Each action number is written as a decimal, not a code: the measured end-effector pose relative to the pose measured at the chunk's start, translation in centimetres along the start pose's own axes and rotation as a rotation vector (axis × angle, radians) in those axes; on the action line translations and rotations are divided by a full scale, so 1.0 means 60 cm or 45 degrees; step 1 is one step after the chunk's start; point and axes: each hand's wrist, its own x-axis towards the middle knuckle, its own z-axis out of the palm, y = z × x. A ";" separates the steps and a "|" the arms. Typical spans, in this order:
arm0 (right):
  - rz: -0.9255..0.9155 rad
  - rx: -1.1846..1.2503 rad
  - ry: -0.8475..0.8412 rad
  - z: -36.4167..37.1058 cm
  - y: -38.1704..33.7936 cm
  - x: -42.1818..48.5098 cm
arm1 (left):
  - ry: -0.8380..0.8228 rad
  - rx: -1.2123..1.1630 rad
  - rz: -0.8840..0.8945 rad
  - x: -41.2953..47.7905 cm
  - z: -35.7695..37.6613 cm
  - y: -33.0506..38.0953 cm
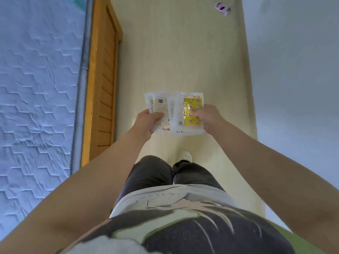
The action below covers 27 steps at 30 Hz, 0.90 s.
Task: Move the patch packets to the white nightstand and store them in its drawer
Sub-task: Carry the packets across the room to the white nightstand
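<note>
Left hand [146, 122] and right hand [208, 119] each grasp patch packets [191, 109] mid-frame, mid-carry; next, reach the nightstand, probably ahead.

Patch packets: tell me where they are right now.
In the head view the patch packets are mid-frame, gripped by the left hand and right hand above the cream floor, right of the wooden bed frame.

Blue quilted mattress [36, 107] sitting on orange wooden bed frame [104, 79] at left; small purple-patterned item [222, 8] lying on cream floor [183, 52].
</note>
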 end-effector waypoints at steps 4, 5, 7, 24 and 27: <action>0.003 -0.137 -0.057 0.043 -0.149 0.093 | 0.118 -0.093 0.001 0.075 -0.010 0.116; 0.005 -0.173 -0.075 0.058 -0.185 0.116 | 0.147 -0.116 -0.002 0.099 -0.018 0.143; -0.013 -0.245 -0.105 0.095 -0.259 0.171 | 0.200 -0.155 0.004 0.153 -0.039 0.202; -0.147 -0.739 -0.409 0.455 -0.875 0.485 | 0.638 -0.709 0.025 0.500 -0.225 0.672; -0.255 -0.919 -0.491 0.515 -0.967 0.526 | 0.766 -0.838 0.025 0.543 -0.230 0.734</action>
